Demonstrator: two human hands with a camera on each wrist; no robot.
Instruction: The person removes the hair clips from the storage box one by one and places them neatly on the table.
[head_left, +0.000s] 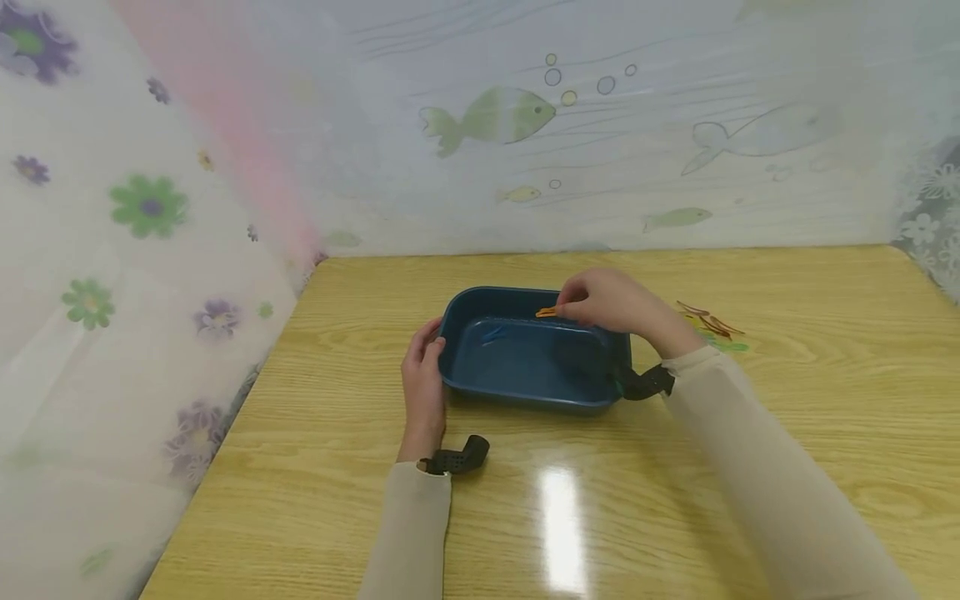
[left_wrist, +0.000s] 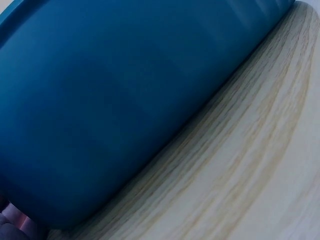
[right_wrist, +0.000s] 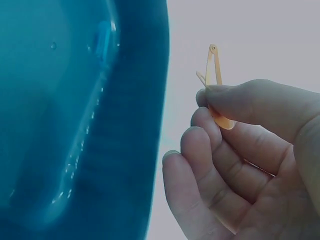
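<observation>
A dark blue rectangular basin (head_left: 525, 402) sits on the table, its outer wall (left_wrist: 125, 100) filling much of the left wrist view. At its left end my left hand (head_left: 424, 367) holds the side, thumb near the rim. My right hand (head_left: 611, 304) is over the far right part of the basin in the head view. Between thumb and forefinger it pinches an orange snap hair clip (right_wrist: 214, 67), with a second thin tip showing beside it. Blue hair clips (head_left: 492, 335) lie inside the basin toward the left.
Several loose hair clips (head_left: 716, 325), brown, orange, yellow and green, lie in a pile right of the basin, partly behind my right forearm. Fish-printed cloth (head_left: 600, 183) hangs along the wooden table's (head_left: 315, 500) far edge. Flowered cloth (head_left: 150, 333) hangs at the left.
</observation>
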